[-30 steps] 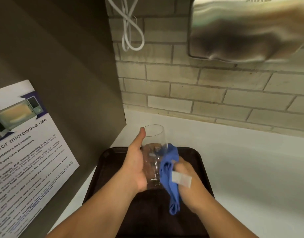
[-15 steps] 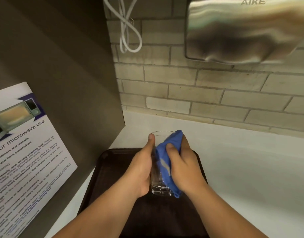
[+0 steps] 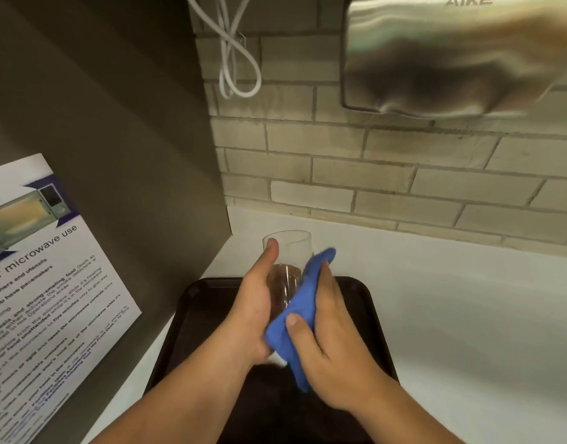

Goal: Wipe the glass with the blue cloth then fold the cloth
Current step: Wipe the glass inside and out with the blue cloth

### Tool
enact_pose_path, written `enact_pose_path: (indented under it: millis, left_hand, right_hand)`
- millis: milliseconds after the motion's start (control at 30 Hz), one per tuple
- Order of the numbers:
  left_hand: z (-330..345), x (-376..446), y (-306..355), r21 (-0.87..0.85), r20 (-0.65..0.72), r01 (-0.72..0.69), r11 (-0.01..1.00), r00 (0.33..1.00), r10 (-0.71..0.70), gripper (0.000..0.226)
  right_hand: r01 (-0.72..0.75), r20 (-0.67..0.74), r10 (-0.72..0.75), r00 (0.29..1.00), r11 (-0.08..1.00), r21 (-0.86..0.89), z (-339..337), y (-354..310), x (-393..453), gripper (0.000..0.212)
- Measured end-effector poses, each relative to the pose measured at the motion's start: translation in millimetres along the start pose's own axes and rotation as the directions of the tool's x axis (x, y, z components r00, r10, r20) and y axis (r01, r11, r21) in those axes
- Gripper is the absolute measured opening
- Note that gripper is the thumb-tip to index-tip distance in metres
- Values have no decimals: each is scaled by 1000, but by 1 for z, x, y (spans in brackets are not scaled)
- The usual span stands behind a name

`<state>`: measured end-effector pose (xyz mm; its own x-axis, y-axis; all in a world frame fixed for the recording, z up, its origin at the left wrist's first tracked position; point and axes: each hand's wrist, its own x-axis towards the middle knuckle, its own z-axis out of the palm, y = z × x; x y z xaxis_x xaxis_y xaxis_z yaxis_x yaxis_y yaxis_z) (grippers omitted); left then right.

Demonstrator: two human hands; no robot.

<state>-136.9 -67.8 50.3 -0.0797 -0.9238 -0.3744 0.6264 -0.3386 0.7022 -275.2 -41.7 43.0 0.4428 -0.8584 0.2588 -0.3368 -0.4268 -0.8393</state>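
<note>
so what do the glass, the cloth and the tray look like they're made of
Glass: clear glass or possibly clear plastic; the counter and tray show through it and its rim is thin.
Cloth: soft blue fabric, matte, perhaps microfibre; it bunches and folds under the right hand.
Tray: dark brown, probably moulded plastic, with rounded corners, a raised rim and a dull sheen.

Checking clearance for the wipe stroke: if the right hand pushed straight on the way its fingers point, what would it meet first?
Probably only the brick wall beyond the counter; depth is unclear.
</note>
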Motion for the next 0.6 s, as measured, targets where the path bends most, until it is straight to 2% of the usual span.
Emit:
enact_pose_path:
  millis: [67, 100, 167, 200, 267, 367, 500, 600]
  left_hand:
    - [4, -5, -2, 40, 53, -14, 999, 999, 12, 78]
    - [6, -8, -3, 49, 67, -28, 998, 997, 25, 81]
    - [6, -9, -5, 47, 80, -47, 998, 996, 43, 80]
    - [6, -9, -4, 44, 82, -64, 997, 995, 60, 76]
    - [8, -8, -2, 78, 58, -99, 992, 994, 95, 68]
    - [11, -8, 1, 167, -25, -75, 983, 996, 80, 69]
    - [14, -10, -2, 107, -17, -45, 993, 999, 47, 77]
    - [11, -10, -3, 18, 36, -39, 999, 999, 38, 79]
  right_hand:
    - [33, -126, -31, 991, 999, 15, -6, -5, 17, 66]
    - [-3, -167, 23, 986, 993, 122, -13, -7, 26, 55]
    - [-130, -142, 200, 970, 911, 392, -23, -5, 41, 28]
    - [-148, -129, 225, 966, 887, 437, -25, -4, 44, 24]
    - [-128, -133, 188, 973, 923, 363, -24, -1, 43, 24]
    - [-63, -232, 107, 967, 979, 192, -19, 2, 39, 20]
    - [28, -276, -16, 961, 999, 39, -10, -4, 35, 32]
    - [-72, -251, 108, 962, 986, 150, -17, -4, 43, 27]
